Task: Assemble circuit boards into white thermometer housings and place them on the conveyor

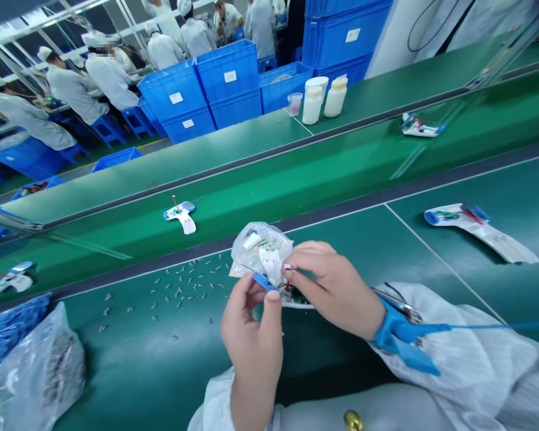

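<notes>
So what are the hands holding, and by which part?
The left hand holds a blue piece, seemingly by its ends; the right hand pinches a white connector, exact spot unclear.

This is a factory assembly floor: a green conveyor belt (251,185) carries half-built white gadgets (182,215), workers (109,81) in white coats and caps sit beyond, and blue bins (229,75) stand stacked.

We look from 1 head camera, forward and down, near our fingers (272,314) and the desk (130,371), with blue bins (227,63) farther off.
</notes>
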Tool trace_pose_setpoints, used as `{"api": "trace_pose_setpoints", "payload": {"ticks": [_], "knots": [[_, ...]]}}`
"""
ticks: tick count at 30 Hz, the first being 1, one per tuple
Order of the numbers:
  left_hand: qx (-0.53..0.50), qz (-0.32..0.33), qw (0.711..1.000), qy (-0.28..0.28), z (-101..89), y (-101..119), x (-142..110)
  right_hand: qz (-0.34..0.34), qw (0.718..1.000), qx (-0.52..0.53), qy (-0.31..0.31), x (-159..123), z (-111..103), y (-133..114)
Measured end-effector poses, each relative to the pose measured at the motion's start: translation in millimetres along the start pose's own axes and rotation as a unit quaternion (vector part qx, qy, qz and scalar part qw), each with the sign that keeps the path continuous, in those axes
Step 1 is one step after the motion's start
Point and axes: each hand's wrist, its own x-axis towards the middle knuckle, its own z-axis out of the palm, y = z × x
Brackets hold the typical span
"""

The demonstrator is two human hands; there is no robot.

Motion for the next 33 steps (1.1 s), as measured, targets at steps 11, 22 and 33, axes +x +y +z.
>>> {"api": "trace_pose_setpoints", "payload": {"ticks": [11, 22, 33], "knots": [[0.125, 0.186, 0.970, -0.093, 18.0, 7.0, -0.4, -0.039, 0.984, -0.089, 0.147, -9.5, 2.3, 1.3], [0.059, 0.135, 0.982, -0.118, 0.1, 26.4, 4.2, -0.131, 0.988, 0.035, 0.071, -3.6, -30.0, -17.4], [-0.024, 0.071, 0.986, -0.147, -5.9, 32.9, -7.7, -0.174, 0.983, 0.013, -0.064, 1.5, -52.5, -26.0]]}}
